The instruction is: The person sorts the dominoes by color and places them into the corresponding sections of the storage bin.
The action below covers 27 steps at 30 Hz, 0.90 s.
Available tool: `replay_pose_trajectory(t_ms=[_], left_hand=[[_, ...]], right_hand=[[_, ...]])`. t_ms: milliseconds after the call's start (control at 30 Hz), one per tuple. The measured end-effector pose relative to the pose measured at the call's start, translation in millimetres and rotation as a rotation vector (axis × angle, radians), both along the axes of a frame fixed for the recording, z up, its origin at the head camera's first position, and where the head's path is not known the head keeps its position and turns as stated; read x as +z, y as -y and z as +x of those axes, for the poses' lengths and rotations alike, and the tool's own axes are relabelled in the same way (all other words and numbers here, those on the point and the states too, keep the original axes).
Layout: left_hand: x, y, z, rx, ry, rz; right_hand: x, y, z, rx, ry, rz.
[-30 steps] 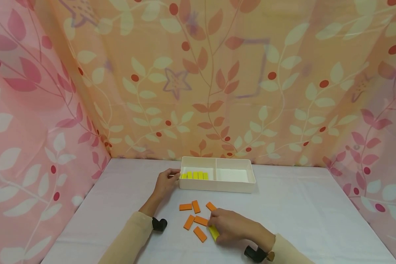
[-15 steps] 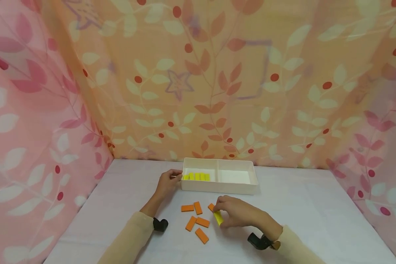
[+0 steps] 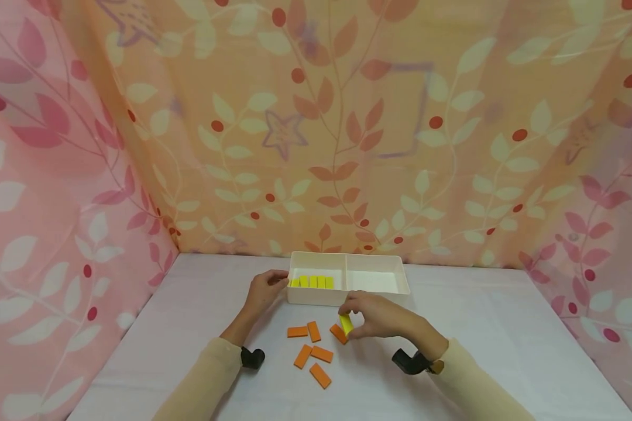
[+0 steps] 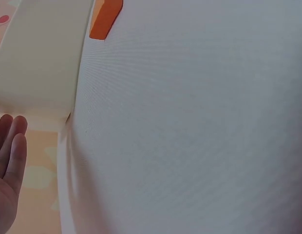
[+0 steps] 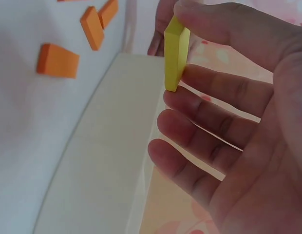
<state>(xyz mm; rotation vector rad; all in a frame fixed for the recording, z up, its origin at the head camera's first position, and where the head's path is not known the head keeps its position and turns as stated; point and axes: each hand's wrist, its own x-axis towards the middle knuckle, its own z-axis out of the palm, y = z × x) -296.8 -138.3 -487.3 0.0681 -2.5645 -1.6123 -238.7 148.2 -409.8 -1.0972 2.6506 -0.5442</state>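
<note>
Between thumb and fingertips, my right hand [image 3: 381, 316] pinches a yellow domino-like block [image 3: 346, 323], raised just in front of the white box. The right wrist view shows this yellow block [image 5: 175, 58] held by its ends, the other fingers spread beneath. My left hand [image 3: 263, 292] is at the left end of the white two-compartment box [image 3: 318, 297], its fingertips right at the wall; in the left wrist view its fingers [image 4: 17, 156] are fairly straight. Several yellow blocks [image 3: 313, 282] stand in a row along the front of the box's left compartment.
Several orange blocks [image 3: 320, 376] lie scattered on the white tablecloth [image 3: 484, 351] in front of the box, one orange block [image 3: 339, 334] right below the right hand. Patterned curtains [image 3: 337, 117] enclose the table at the back and sides.
My right hand has lifted the yellow block off the table by the orange ones and carried it forward toward the box. The left hand has stayed at the box's left end.
</note>
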Motion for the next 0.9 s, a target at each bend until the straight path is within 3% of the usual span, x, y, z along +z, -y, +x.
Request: replay_pose_trajectory(t_ms=[367,700,900], left_hand=[[0.4,-1.5,-0.1,0.002,-0.007,0.037],[-3.6,1.0,-1.6,0.004,-0.009,0.031],[-3.6,0.6,-2.1,-0.007,0.005,0.032]], right_hand=[[13.1,-1,-24.0,-0.075,0.002,-0.042],[19.7,2,-42.9,-0.048,-0.072,-0.073],[21.0,4,-50.7,-0.074,-0.078,-0.061]])
